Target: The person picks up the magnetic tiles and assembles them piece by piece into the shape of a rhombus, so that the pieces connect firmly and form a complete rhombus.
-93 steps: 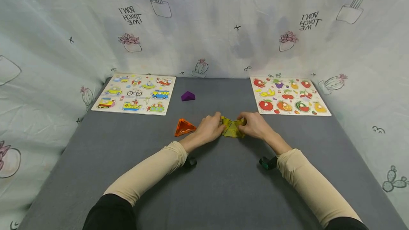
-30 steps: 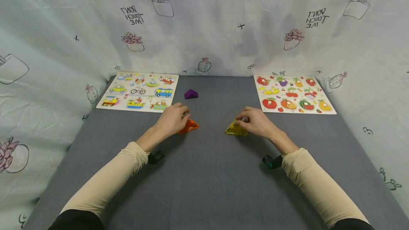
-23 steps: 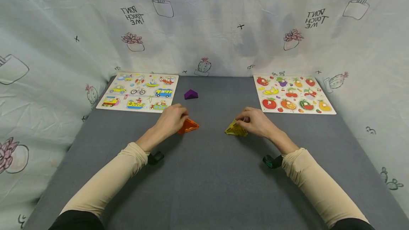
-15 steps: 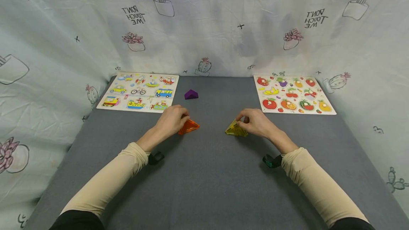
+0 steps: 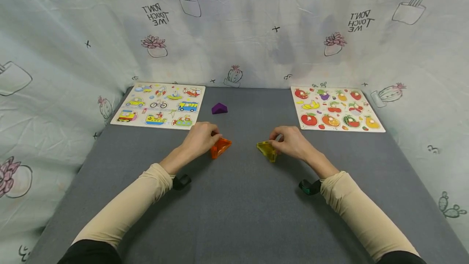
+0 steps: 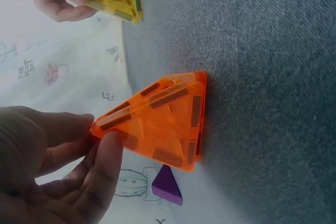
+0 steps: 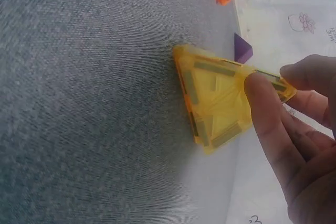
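My left hand [image 5: 200, 137] pinches the tip of an orange see-through pyramid [image 6: 157, 124] built of triangular magnetic tiles. In the left wrist view, thumb and fingers meet at its narrow end, and its wide end faces the grey cloth. To the right, my right hand [image 5: 291, 142] pinches the tip of a similar yellow pyramid [image 7: 215, 98] of magnetic tiles. The two pyramids stand apart, with a gap between them in the head view. Whether either one is lifted off the cloth, I cannot tell.
A purple triangular block [image 5: 219, 108] lies farther back. Two picture puzzle boards lie at the rear: vehicles [image 5: 161, 106] on the left, fruit [image 5: 335, 109] on the right. Behind the grey table [image 5: 234, 215] hangs a printed white curtain [image 5: 234, 31].
Earlier both hands held the yellow tiles, spread apart; these now form a pyramid in my right hand. My left hand moved left onto the orange pyramid. Just now both pyramids turned slightly.
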`<state>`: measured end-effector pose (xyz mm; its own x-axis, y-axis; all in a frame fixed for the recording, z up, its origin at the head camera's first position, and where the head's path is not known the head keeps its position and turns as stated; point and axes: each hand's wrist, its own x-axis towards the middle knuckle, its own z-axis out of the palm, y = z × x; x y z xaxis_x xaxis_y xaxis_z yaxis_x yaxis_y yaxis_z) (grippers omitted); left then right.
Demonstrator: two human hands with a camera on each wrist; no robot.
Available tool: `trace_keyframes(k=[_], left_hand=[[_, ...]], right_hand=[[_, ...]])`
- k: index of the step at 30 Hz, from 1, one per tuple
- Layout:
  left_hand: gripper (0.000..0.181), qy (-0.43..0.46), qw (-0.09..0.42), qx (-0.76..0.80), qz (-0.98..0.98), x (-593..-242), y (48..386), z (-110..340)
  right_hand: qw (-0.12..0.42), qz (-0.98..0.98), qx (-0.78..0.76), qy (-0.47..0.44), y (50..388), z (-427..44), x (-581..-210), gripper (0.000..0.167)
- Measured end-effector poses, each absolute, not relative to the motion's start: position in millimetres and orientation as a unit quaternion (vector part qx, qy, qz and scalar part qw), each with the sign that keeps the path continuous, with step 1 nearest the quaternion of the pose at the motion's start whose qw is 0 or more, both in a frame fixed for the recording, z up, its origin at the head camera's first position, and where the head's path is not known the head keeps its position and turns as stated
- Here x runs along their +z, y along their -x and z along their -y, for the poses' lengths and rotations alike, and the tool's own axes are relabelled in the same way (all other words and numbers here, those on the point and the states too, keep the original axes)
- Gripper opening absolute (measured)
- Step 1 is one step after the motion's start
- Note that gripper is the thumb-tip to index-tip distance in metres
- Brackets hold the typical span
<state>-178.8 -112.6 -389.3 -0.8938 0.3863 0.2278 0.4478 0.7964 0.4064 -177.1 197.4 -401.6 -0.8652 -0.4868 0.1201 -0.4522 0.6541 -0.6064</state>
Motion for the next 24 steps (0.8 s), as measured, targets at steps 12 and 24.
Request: trace_keyframes(k=[12, 24], left_hand=[[0.045, 0.260, -0.023, -0.186, 0.947, -401.3, 186.7, 134.8], [0.041, 0.283, -0.054, -0.174, 0.942, -412.1, 188.4, 132.1]], right_hand=[[0.042, -0.941, -0.233, 0.240, 178.0, -212.2, -404.6, 0.037], [0.063, -0.928, -0.227, 0.288, 177.8, -211.1, -412.9, 0.046]])
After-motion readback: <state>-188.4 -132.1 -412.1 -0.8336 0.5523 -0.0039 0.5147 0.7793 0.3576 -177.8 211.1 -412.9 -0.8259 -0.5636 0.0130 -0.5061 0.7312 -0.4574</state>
